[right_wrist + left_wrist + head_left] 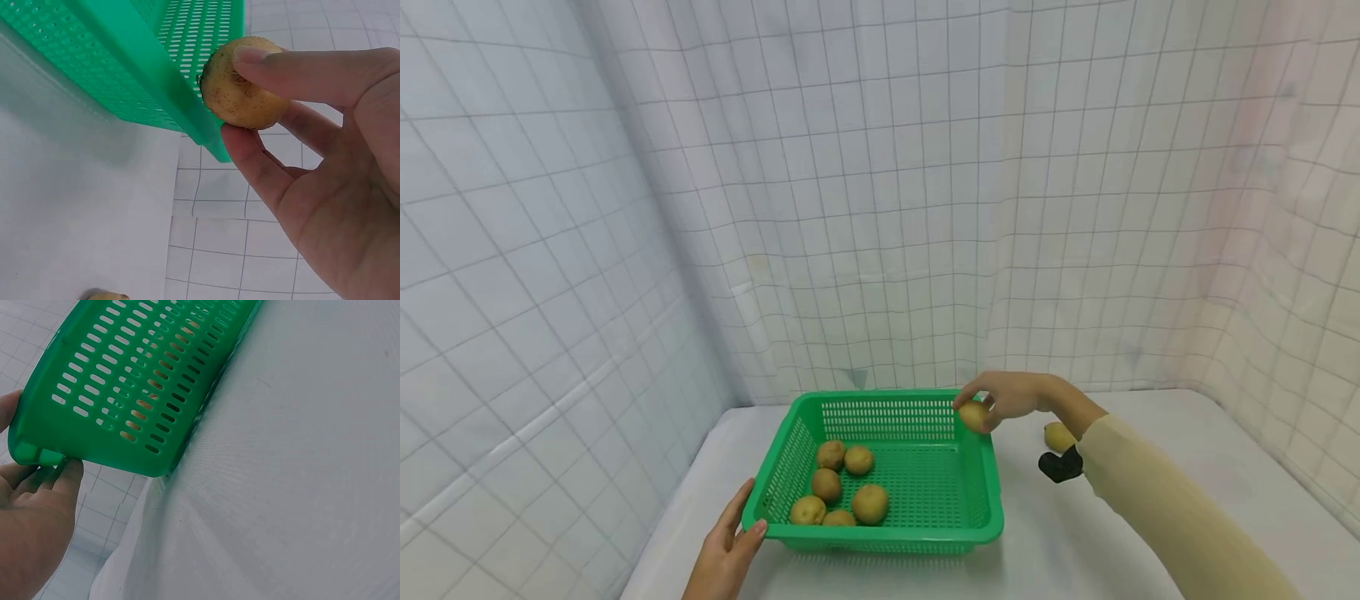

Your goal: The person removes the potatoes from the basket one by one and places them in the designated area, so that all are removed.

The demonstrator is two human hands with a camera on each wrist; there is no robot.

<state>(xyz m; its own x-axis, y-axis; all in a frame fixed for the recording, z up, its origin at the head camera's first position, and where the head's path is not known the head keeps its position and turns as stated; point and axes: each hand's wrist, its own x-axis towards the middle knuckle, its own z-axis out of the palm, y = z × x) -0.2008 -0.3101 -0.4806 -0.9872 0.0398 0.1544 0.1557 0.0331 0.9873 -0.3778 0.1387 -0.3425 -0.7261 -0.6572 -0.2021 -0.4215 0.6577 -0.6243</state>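
Observation:
A green plastic basket (917, 534) with slotted walls stands on the white table, several potatoes (870, 504) grouped in its left half. My left hand (727, 546) grips the basket's rim at the front left corner; in the left wrist view the fingers (72, 478) curl at the rim of the basket wall (125, 453). Over the back right corner, my right hand (1011, 393) pinches one potato (973, 415) between thumb and fingers. The right wrist view shows this potato (240, 94) close above the rim, with a dark patch on one side.
Right of the basket, a yellowish potato-like piece (1058, 437) and a black object (1060, 466) lie on the white table (1157, 450), partly behind the right forearm. White grid-patterned curtains (887, 208) enclose the back and both sides.

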